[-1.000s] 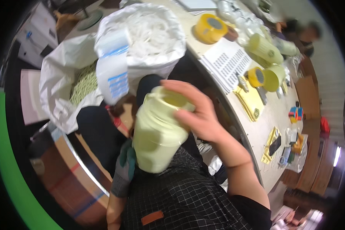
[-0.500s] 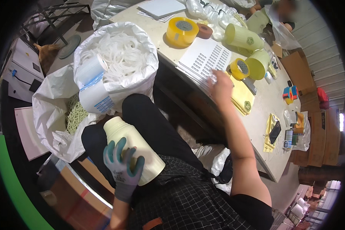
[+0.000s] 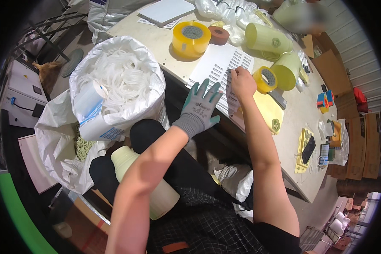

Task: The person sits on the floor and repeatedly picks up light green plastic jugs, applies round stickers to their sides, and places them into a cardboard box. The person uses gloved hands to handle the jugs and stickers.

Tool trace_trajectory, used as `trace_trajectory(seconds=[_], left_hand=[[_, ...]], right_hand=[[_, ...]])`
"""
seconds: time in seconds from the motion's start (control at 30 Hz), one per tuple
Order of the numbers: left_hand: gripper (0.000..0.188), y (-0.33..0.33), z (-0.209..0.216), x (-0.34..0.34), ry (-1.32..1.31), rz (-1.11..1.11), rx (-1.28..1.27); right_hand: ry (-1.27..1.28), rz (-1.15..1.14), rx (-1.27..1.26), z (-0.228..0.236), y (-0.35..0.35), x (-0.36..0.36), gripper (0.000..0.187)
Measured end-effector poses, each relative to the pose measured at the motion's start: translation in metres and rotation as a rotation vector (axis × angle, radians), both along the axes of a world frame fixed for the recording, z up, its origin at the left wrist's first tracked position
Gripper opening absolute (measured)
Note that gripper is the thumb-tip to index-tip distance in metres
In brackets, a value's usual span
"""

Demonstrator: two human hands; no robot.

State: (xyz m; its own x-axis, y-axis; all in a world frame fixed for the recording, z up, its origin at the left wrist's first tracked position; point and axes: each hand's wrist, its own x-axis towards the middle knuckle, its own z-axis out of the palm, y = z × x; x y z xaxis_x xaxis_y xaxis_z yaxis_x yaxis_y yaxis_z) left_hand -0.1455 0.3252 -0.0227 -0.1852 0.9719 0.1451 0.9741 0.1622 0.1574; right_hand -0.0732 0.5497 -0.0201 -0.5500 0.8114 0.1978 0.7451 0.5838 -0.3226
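Observation:
My left hand (image 3: 199, 108), in a grey and green glove, rests with spread fingers at the near edge of a stack of white label sheets (image 3: 205, 70). The bare right hand (image 3: 243, 84) is over the same sheets, thumb and fingertips pinched together. What they pinch is too small to make out, though a dark bit shows at the tips. Across my lap lies a pale cream bottle-shaped plastic piece (image 3: 167, 201), partly hidden behind my left forearm. Just right of the right hand are a yellow tape roll (image 3: 265, 79) and a flat yellow packet (image 3: 264, 116).
A white sack (image 3: 150, 91) of clear plastic rings stands left of the table (image 3: 292, 139), beside another sack (image 3: 57, 139) holding pale green pieces. A big tape roll (image 3: 191, 40), a brown roll (image 3: 219, 35) and translucent yellow-green cylinders (image 3: 269, 38) lie on the table's far part.
My left hand has left the cream plastic piece and reached up and right to the label sheets. The right hand has shifted slightly away from me, its fingers now pinched over the labels.

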Motion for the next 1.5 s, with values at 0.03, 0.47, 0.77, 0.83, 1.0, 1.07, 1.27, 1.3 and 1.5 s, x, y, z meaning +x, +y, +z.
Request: trace_trajectory(seconds=[0.03, 0.47, 0.77, 0.83, 1.0, 1.07, 1.27, 1.3, 1.5], left_hand=[[0.091, 0.01, -0.008, -0.003, -0.02, 0.044, -0.077], [0.089, 0.016, -0.014, 0.001, 0.028, 0.057, -0.094], [0.058, -0.094, 0.074, 0.041, -0.148, -0.093, -0.117], [0.049, -0.157, 0.088, 0.06, -0.264, -0.114, 0.024], [0.04, -0.311, 0.067, 0.106, -0.165, 0.57, 0.407], [0.04, -0.33, 0.056, 0.127, -0.117, 0.698, 0.409], [0.04, -0.345, 0.014, 0.169, -0.157, 0.767, 0.474], [0.039, -0.345, 0.012, 0.169, -0.152, 0.765, 0.481], [0.044, -0.345, 0.006, 0.172, -0.104, 0.688, 0.476]], right_hand=[[-0.022, -0.029, -0.021, 0.004, -0.001, -0.003, 0.032], [-0.056, -0.083, -0.027, 0.01, -0.004, -0.025, 0.047], [0.459, 0.454, -0.906, 0.042, -0.135, -0.012, 0.041], [0.419, 0.534, -1.009, 0.031, -0.167, 0.005, 0.039], [0.227, 0.768, -1.232, 0.027, -0.255, 0.029, 0.034], [0.129, 0.829, -1.228, 0.024, -0.28, 0.033, 0.039], [-0.072, 0.935, -1.092, 0.041, -0.317, 0.031, 0.045], [-0.08, 0.931, -1.086, 0.04, -0.319, 0.031, 0.045], [-0.156, 0.932, -1.013, 0.049, -0.327, 0.025, 0.034]])
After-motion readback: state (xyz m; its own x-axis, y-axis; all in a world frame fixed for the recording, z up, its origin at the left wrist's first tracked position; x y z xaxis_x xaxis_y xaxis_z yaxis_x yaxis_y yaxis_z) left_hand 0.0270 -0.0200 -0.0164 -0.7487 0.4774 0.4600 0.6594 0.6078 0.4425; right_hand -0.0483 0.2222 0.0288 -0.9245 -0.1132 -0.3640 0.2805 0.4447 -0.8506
